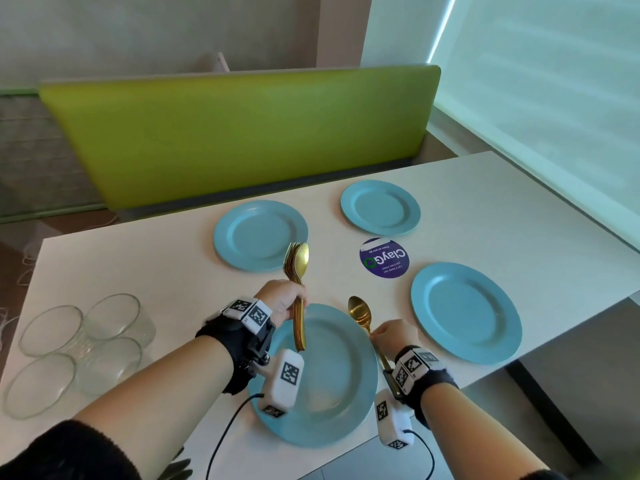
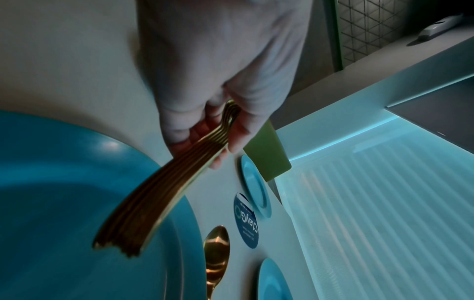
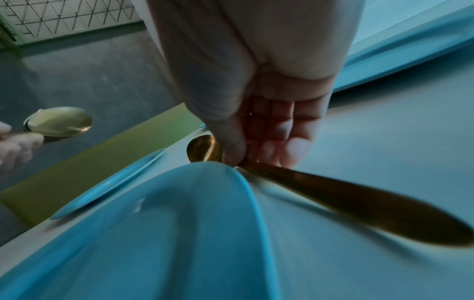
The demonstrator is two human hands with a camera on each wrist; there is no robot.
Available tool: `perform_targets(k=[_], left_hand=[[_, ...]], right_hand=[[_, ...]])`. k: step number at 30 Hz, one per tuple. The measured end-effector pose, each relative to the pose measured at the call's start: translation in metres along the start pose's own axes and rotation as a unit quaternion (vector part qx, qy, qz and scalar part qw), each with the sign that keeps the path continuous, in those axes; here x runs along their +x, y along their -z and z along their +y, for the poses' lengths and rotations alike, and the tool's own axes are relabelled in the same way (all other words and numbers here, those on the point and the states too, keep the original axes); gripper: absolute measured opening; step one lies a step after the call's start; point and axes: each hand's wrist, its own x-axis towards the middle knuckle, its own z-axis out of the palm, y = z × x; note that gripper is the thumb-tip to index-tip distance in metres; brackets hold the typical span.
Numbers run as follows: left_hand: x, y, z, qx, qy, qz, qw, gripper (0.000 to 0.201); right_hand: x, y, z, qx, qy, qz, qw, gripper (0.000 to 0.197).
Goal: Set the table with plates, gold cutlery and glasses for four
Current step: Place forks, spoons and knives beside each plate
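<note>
Several blue plates lie on the white table (image 1: 502,209): a near plate (image 1: 332,393), a right plate (image 1: 465,311), a far left plate (image 1: 256,235) and a far right plate (image 1: 380,207). My left hand (image 1: 282,301) grips a bundle of gold cutlery (image 1: 298,271) upright over the near plate's far rim; the stacked handles (image 2: 143,203) fill the left wrist view. My right hand (image 1: 393,336) pinches a single gold spoon (image 1: 360,311) by its handle (image 3: 359,199), just right of the near plate (image 3: 179,233). The spoon's bowl (image 2: 216,243) points away from me.
Several clear glasses (image 1: 83,341) stand grouped at the table's left side. A round purple sticker (image 1: 384,258) lies flat between the plates. A green bench back (image 1: 242,126) runs behind the table. The table's right edge drops off beside the right plate.
</note>
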Motion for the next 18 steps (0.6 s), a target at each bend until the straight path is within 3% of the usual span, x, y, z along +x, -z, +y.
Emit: perform_targets(k=[18], left_hand=[[0.004,0.001,0.001,0.036,-0.018,-0.079,0.996,0.026]], right_hand=[[-0.002,-0.011,-0.005,0.074,-0.009,0.049,0.996,0.017]])
